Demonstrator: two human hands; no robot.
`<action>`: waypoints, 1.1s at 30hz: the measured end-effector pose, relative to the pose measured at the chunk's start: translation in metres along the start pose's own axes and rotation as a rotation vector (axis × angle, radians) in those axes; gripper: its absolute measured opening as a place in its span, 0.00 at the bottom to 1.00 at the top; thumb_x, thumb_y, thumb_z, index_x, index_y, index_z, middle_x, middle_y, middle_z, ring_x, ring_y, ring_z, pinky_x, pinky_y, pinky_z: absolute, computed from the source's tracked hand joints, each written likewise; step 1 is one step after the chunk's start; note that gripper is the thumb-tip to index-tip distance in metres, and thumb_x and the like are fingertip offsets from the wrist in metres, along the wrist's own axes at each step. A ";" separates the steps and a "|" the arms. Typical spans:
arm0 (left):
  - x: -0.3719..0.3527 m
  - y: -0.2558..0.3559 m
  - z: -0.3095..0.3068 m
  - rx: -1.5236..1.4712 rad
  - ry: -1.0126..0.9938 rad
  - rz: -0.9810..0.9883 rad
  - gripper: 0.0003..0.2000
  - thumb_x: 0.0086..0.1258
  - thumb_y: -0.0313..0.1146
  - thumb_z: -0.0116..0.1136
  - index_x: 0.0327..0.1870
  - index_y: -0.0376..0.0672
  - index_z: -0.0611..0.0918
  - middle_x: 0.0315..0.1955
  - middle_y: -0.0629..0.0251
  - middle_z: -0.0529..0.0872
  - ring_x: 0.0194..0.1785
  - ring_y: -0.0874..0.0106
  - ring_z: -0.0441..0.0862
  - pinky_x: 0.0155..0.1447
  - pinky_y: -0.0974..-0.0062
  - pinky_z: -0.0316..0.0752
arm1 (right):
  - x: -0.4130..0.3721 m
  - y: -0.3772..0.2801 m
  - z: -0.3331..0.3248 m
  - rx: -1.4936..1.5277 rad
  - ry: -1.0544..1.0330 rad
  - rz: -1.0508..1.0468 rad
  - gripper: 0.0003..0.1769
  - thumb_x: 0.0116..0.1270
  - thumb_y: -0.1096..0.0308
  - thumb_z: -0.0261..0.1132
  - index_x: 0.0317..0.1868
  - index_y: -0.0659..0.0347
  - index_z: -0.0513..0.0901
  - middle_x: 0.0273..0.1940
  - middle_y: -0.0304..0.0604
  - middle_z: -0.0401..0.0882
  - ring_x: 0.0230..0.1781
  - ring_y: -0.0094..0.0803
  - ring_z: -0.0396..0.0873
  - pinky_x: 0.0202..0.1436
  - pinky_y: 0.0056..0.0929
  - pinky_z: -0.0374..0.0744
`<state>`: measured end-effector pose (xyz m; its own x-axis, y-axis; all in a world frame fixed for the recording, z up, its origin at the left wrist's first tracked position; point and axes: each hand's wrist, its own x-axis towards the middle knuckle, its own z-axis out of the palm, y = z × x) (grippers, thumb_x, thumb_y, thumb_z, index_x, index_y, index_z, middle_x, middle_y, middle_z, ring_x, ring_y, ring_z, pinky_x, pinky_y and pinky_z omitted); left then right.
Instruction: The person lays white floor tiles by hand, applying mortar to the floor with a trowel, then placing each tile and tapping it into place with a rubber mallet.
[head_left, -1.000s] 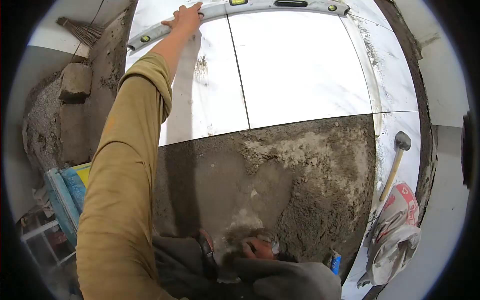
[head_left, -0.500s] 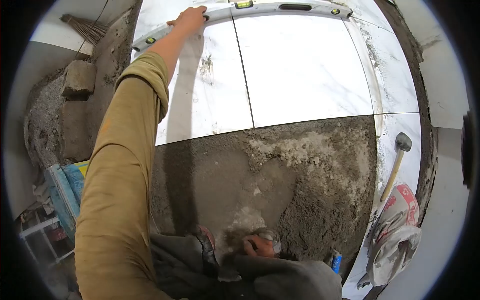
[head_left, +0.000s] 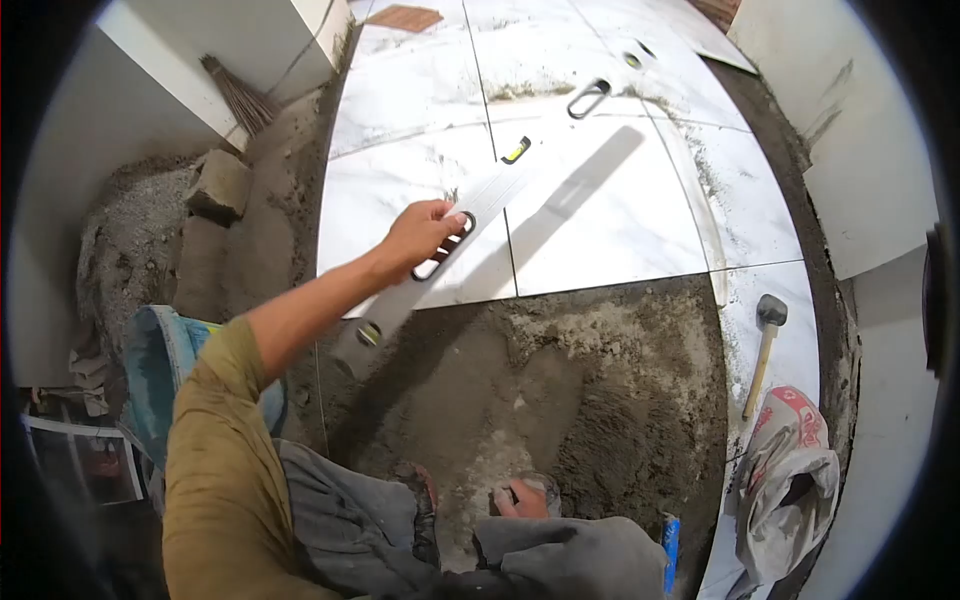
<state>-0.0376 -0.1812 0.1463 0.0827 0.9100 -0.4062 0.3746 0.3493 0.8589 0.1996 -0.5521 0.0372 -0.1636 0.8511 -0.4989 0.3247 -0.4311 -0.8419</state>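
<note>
My left hand (head_left: 425,238) grips a long, silver spirit level (head_left: 490,200) by the cut-out handle near its lower end. The level slants up and right, lifted over the white floor tiles (head_left: 590,230), and throws a shadow on them. Its bright body blends into the glare, but the yellow-green vials stand out. Its near end hangs above the bare grey mortar bed (head_left: 640,400). My right hand is outside the picture. Below, my feet (head_left: 525,498) and the knees of my grey trousers show at the mortar's near edge.
A rubber mallet (head_left: 765,350) lies on the right-hand tiles, above a crumpled white-and-red sack (head_left: 790,500). Near my right knee is a blue handle (head_left: 671,550). A blue bucket (head_left: 155,370) stands left; behind are a block (head_left: 220,185) and a twig broom (head_left: 240,95).
The level, earlier lying across the far tiles under my left hand, is now lifted, swung diagonal and pulled nearer. My view has tilted up, showing more floor beyond.
</note>
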 end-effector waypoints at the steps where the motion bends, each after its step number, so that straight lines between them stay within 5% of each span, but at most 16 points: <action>1: -0.011 0.011 0.002 -0.168 -0.022 -0.014 0.10 0.78 0.38 0.55 0.45 0.40 0.82 0.34 0.68 0.85 0.35 0.77 0.80 0.40 0.77 0.76 | 0.000 -0.001 0.001 0.002 0.016 -0.029 0.13 0.69 0.60 0.64 0.45 0.61 0.84 0.29 0.50 0.83 0.29 0.40 0.82 0.36 0.37 0.78; 7: -0.020 0.091 0.029 -0.813 0.012 0.368 0.07 0.80 0.38 0.53 0.46 0.45 0.78 0.34 0.71 0.82 0.34 0.78 0.79 0.39 0.75 0.78 | 0.003 0.006 0.003 -0.088 0.001 0.045 0.15 0.69 0.56 0.64 0.42 0.60 0.86 0.28 0.47 0.84 0.30 0.36 0.83 0.38 0.38 0.80; 10: -0.063 0.176 0.023 -0.711 -0.160 0.686 0.20 0.80 0.47 0.52 0.62 0.42 0.77 0.44 0.68 0.83 0.45 0.76 0.81 0.55 0.74 0.76 | 0.010 0.035 0.013 -0.145 0.022 -0.013 0.16 0.69 0.54 0.64 0.42 0.59 0.87 0.29 0.45 0.85 0.31 0.34 0.83 0.39 0.38 0.81; 12: -0.072 0.204 -0.020 0.134 0.517 1.402 0.22 0.74 0.52 0.59 0.56 0.42 0.83 0.48 0.58 0.79 0.59 0.63 0.76 0.65 0.62 0.71 | 0.015 0.045 0.006 -0.152 0.026 -0.019 0.17 0.70 0.53 0.64 0.42 0.58 0.87 0.29 0.45 0.85 0.32 0.34 0.83 0.39 0.38 0.81; 14: -0.093 0.238 -0.076 0.748 1.241 1.558 0.38 0.57 0.51 0.75 0.69 0.50 0.72 0.70 0.48 0.62 0.69 0.45 0.64 0.69 0.39 0.61 | 0.017 0.055 0.003 -0.151 -0.110 -0.044 0.22 0.70 0.50 0.63 0.52 0.61 0.84 0.40 0.45 0.87 0.41 0.34 0.84 0.48 0.39 0.80; 16: -0.117 0.277 -0.109 1.010 1.378 1.578 0.49 0.49 0.52 0.78 0.73 0.53 0.63 0.74 0.58 0.58 0.77 0.45 0.53 0.62 0.22 0.57 | 0.030 0.042 0.002 -0.197 -0.045 -0.023 0.21 0.70 0.51 0.63 0.49 0.61 0.84 0.39 0.45 0.86 0.40 0.34 0.83 0.48 0.38 0.79; 17: -0.106 0.289 -0.126 1.242 1.573 1.467 0.40 0.53 0.46 0.77 0.69 0.52 0.70 0.67 0.59 0.74 0.72 0.50 0.68 0.63 0.33 0.67 | 0.031 0.030 0.006 -0.235 0.008 0.011 0.20 0.71 0.52 0.63 0.47 0.61 0.84 0.39 0.45 0.86 0.39 0.34 0.83 0.48 0.37 0.79; 20: -0.045 0.263 -0.167 1.381 0.950 0.799 0.29 0.56 0.37 0.72 0.61 0.50 0.76 0.51 0.59 0.86 0.57 0.55 0.82 0.56 0.49 0.78 | 0.003 0.030 0.014 -0.226 0.069 0.044 0.18 0.71 0.53 0.62 0.42 0.61 0.84 0.37 0.47 0.85 0.37 0.36 0.82 0.48 0.36 0.78; 21: -0.036 0.242 -0.162 1.311 0.932 1.093 0.20 0.57 0.31 0.65 0.54 0.47 0.80 0.41 0.58 0.88 0.45 0.56 0.87 0.48 0.60 0.82 | 0.004 0.027 0.012 -0.138 0.054 -0.061 0.18 0.70 0.54 0.62 0.43 0.61 0.84 0.36 0.48 0.85 0.37 0.38 0.82 0.47 0.38 0.78; 23: -0.023 0.194 -0.141 1.209 0.609 0.797 0.20 0.57 0.34 0.65 0.52 0.46 0.79 0.41 0.52 0.87 0.48 0.50 0.84 0.51 0.56 0.79 | -0.003 0.010 0.003 -0.051 0.040 -0.005 0.17 0.70 0.55 0.62 0.44 0.60 0.84 0.36 0.49 0.85 0.37 0.40 0.81 0.46 0.40 0.78; 24: -0.003 0.171 -0.135 1.170 0.516 0.807 0.21 0.56 0.37 0.66 0.51 0.42 0.79 0.40 0.47 0.86 0.47 0.48 0.84 0.51 0.56 0.78 | -0.002 0.003 0.002 0.028 0.004 0.007 0.16 0.70 0.56 0.62 0.45 0.59 0.84 0.36 0.49 0.84 0.37 0.42 0.81 0.45 0.42 0.78; 25: 0.016 0.144 -0.129 1.206 0.485 0.603 0.23 0.54 0.39 0.68 0.49 0.39 0.78 0.40 0.45 0.86 0.47 0.48 0.84 0.50 0.56 0.77 | -0.001 0.004 0.003 0.043 0.033 0.029 0.16 0.70 0.56 0.62 0.45 0.59 0.84 0.36 0.49 0.84 0.37 0.42 0.81 0.45 0.42 0.78; 29: 0.060 0.070 -0.094 1.135 0.270 0.296 0.32 0.53 0.50 0.66 0.55 0.37 0.78 0.46 0.45 0.86 0.51 0.49 0.84 0.55 0.56 0.78 | -0.001 0.003 -0.002 0.002 0.056 0.085 0.14 0.69 0.58 0.63 0.46 0.57 0.85 0.34 0.48 0.84 0.35 0.41 0.82 0.42 0.42 0.78; 31: 0.097 0.030 -0.093 1.012 0.160 0.343 0.34 0.52 0.53 0.65 0.55 0.35 0.79 0.47 0.45 0.86 0.52 0.49 0.83 0.57 0.58 0.77 | 0.000 0.005 0.001 0.013 0.050 0.166 0.13 0.68 0.58 0.64 0.46 0.57 0.85 0.34 0.47 0.84 0.35 0.42 0.83 0.42 0.42 0.78; 33: 0.121 0.007 -0.086 1.014 0.159 0.328 0.31 0.52 0.51 0.69 0.55 0.39 0.81 0.49 0.49 0.86 0.54 0.51 0.82 0.57 0.55 0.76 | 0.002 0.014 0.002 0.012 0.062 0.038 0.14 0.69 0.59 0.64 0.47 0.57 0.84 0.35 0.48 0.85 0.37 0.44 0.83 0.43 0.42 0.78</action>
<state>-0.1050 -0.0495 0.1299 0.2251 0.9697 -0.0950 0.9527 -0.1986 0.2299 0.2014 -0.5570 0.0241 -0.0931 0.8510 -0.5169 0.3178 -0.4666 -0.8254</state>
